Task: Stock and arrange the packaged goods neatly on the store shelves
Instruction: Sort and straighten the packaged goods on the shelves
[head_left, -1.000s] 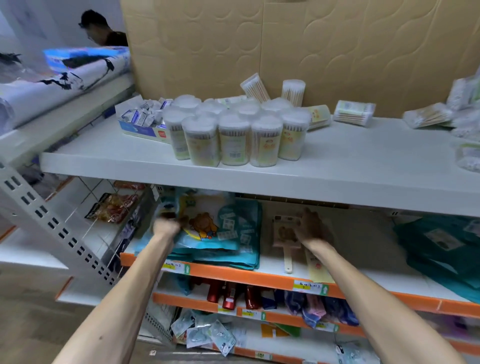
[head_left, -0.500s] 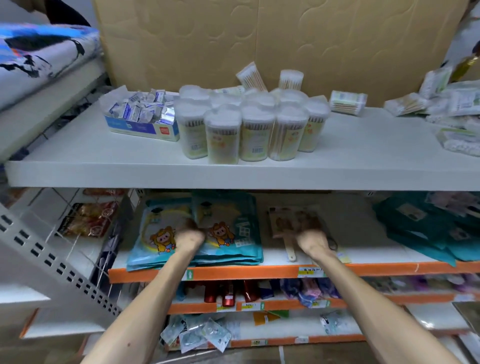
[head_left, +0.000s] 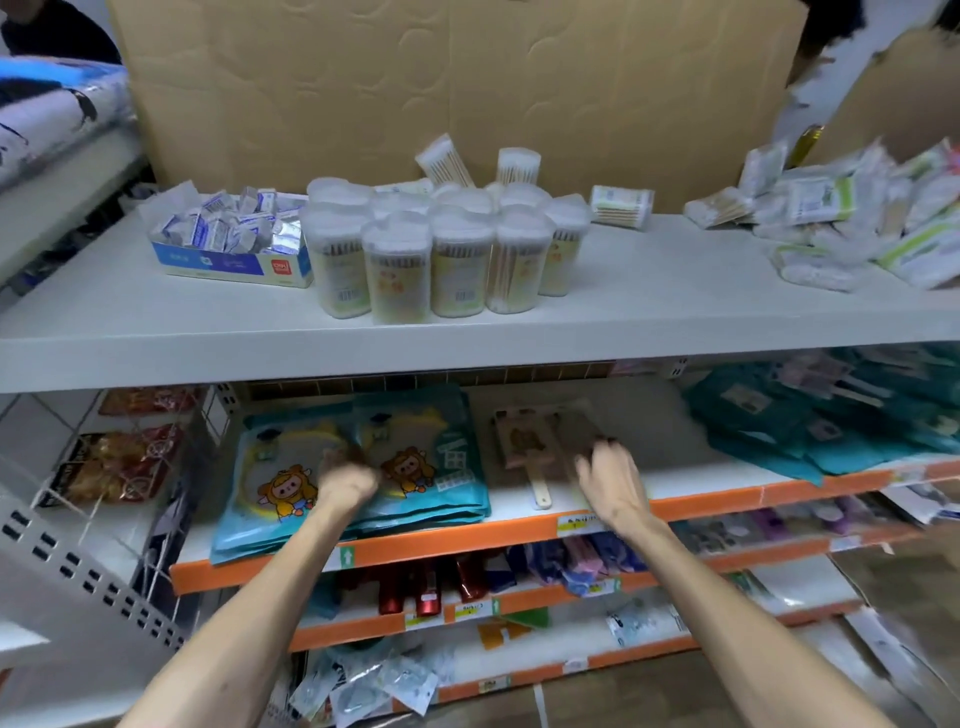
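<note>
Down on the orange-edged shelf (head_left: 727, 506), two stacks of cartoon packs (head_left: 426, 467) lie flat side by side, and the left stack's front corner juts a little over the edge. The left hand (head_left: 347, 480) rests on top, about where the two stacks meet. It is motion-blurred, so I cannot tell whether its fingers are curled or flat. Just right of the stacks lies a brush pack (head_left: 524, 441), its handle pointing to the front. The right hand (head_left: 615, 486) is just beside it, palm down, with its fingers straight, loosely spread and gripping nothing. Whether the fingertips touch the pack is unclear. Farther right on the same shelf is a heap of plain teal packs (head_left: 779, 426).

On the white shelf (head_left: 675, 312) above, swab tubs (head_left: 457, 260) stand upright in a tight cluster. A sachet box (head_left: 234, 260) sits just beside them on the left, and loose swab bags (head_left: 857, 223) are piled at the far right. Cardboard (head_left: 415, 78) backs that shelf. One shelf below the hands sit red bottles (head_left: 421, 592).
</note>
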